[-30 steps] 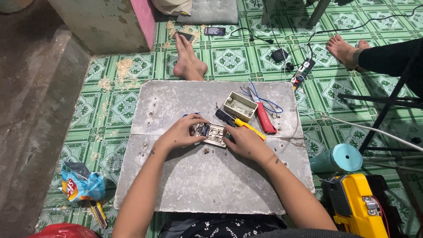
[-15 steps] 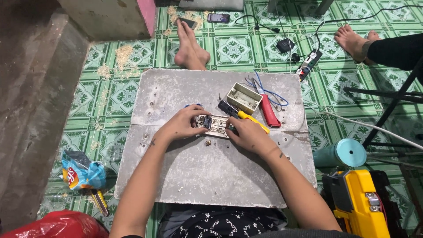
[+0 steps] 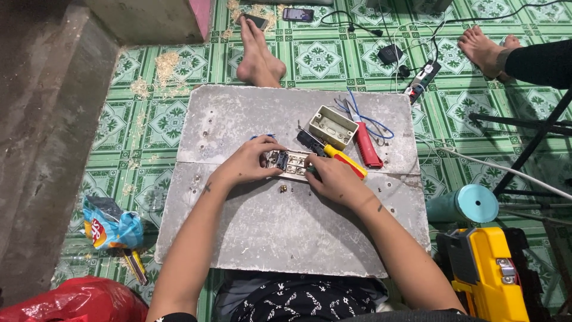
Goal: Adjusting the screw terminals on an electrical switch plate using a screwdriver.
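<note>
Floor: green patterned tiles (image 3: 316,59), wood shavings scattered upper left.
Tabletop (image 3: 286,232): grey slab in two pieces, lying low on the floor.
Item 1: switch plate (image 3: 290,164), pale w/ dark inserts, centre of tabletop. Left hand (image 3: 253,162) curled over its left end, fingers closed on the edge; right hand (image 3: 335,180) curled at its right end, fingers bent in, prob. gripping the plate, exact contact hidden.
Item 2: small brass-coloured part (image 3: 283,189), loose, just below the plate.
Item 3: screwdriver (image 3: 333,156), yellow/black handle, beside right hand.
Item 4: beige wall box (image 3: 333,126), open side up, behind the hands.
Item 5: red-handled tool (image 3: 367,146), next to blue wire (image 3: 372,122).
Off tabletop: teal roll (image 3: 468,204), yellow case (image 3: 485,271) on right; snack bag (image 3: 110,226) on left.
</note>
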